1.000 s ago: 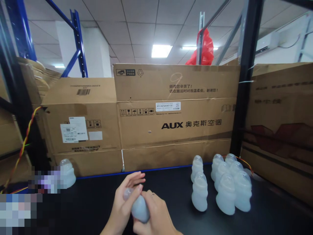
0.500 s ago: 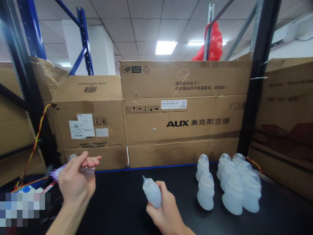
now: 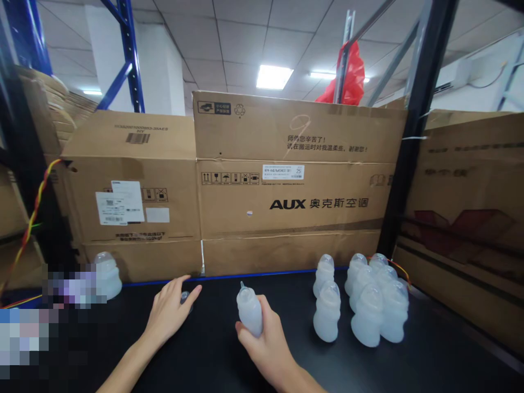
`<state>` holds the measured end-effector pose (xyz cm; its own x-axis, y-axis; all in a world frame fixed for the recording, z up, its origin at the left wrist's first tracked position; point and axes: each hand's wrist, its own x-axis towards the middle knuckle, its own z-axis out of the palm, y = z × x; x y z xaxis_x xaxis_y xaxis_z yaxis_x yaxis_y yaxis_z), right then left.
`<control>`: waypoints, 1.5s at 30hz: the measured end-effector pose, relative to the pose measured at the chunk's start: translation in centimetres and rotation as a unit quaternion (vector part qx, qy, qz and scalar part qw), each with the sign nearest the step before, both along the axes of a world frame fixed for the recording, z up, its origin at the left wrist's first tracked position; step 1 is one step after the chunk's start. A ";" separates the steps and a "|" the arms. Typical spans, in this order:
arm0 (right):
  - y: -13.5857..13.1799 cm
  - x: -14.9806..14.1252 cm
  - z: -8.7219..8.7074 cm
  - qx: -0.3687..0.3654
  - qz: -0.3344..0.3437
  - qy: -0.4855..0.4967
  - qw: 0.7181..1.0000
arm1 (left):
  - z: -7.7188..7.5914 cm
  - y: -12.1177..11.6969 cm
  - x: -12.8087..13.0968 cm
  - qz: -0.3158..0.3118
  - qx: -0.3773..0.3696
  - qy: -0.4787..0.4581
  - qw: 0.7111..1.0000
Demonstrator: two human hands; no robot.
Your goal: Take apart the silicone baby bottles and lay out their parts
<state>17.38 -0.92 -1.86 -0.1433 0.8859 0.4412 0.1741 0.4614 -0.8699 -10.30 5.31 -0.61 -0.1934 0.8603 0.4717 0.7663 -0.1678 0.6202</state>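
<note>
My right hand (image 3: 268,341) grips a translucent white silicone bottle (image 3: 249,308) with a nipple tip, held upright above the black table (image 3: 213,349). My left hand (image 3: 170,311) lies flat on the table to its left, fingers spread, covering a small clear cap (image 3: 185,297) that peeks out under the fingertips. A cluster of several capped translucent bottles (image 3: 360,300) stands to the right of my right hand.
A single capped bottle (image 3: 107,274) stands at the far left by a blurred patch. Cardboard boxes (image 3: 286,185) wall off the back of the table. A black rack post (image 3: 405,142) rises at the right, and twisted red-yellow wires (image 3: 35,215) hang at the left.
My left hand came off the bottle, swung out to the left with the clear cap, then came down onto the table with it. My right hand kept the uncapped bottle upright.
</note>
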 end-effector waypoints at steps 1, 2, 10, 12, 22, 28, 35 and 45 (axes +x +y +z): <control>0.0 0.0 0.0 -0.003 -0.001 -0.001 1.000 | 0.0 0.0 0.0 0.017 0.015 0.013 1.000; 0.0 0.0 0.0 -0.005 0.000 -0.003 1.000 | 0.2 -0.1 0.2 0.031 0.036 0.024 0.999; -0.4 -0.2 0.2 0.011 0.049 -0.016 0.999 | 3.5 -4.7 5.9 -0.200 0.015 -0.073 0.977; -0.5 -0.3 0.1 0.015 0.067 -0.016 0.998 | 4.0 -6.2 7.4 -0.272 -0.032 -0.133 0.953; -0.7 -0.7 -0.3 0.040 0.109 -0.049 0.992 | 3.8 -8.0 10.2 -0.253 -0.012 -0.310 0.916; -0.6 -1.2 -0.2 0.036 0.131 -0.022 0.991 | 3.5 -7.8 11.3 -0.201 -0.090 -0.517 0.827; -0.5 -1.5 -0.5 0.024 0.093 -0.031 0.995 | 3.0 -8.7 9.8 -0.223 0.211 -0.098 0.947; -0.3 -0.9 -0.4 -0.021 0.037 -0.033 0.999 | 1.7 -3.8 4.9 0.001 0.132 0.107 0.985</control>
<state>16.51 -1.25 -2.26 -0.2369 0.8892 0.3913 0.1979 0.4385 -0.8767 -5.35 1.55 1.11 -0.0668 0.7013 0.7097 0.8748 -0.3009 0.3796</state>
